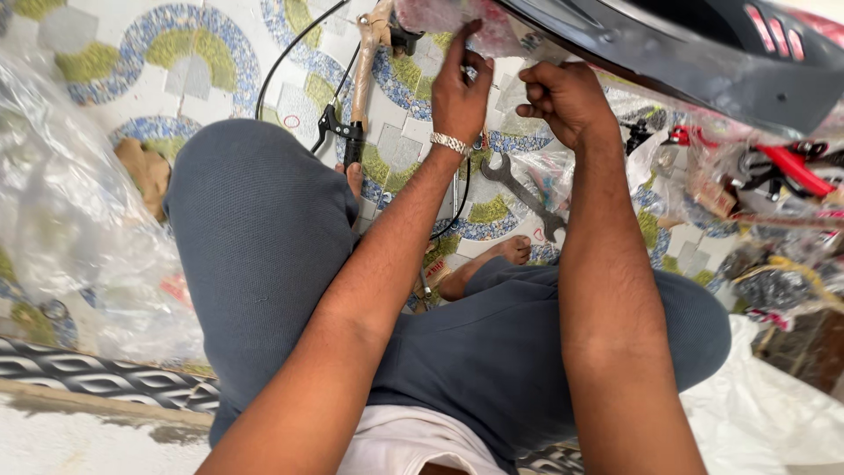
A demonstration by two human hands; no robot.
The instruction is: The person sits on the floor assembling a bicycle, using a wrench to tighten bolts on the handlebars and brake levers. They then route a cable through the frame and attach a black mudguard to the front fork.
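Under the black panel [668, 53], I see my left hand [459, 92] with its grip narrow, fingertips pressing the bubble-wrapped part [448, 22]. Right hand [567, 98] is curled beside it; grip contents cannot be told. Spanner [523, 193] lies on the floor [132, 53].

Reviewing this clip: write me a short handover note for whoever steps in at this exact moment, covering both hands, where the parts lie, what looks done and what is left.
Left hand: fingers up against the plastic-wrapped part under the black panel; a metal bracelet is on the wrist. Whether it grips anything I cannot tell.
Right hand: fist loosely curled beside the left, just below the panel; contents hidden.
Parts: the spanner lies on the patterned floor between the arms, untouched. The brake lever with cable lies by the left knee. Bagged red parts sit to the right.
Done: not clear from this view.
Left: wrapping is still on the part.
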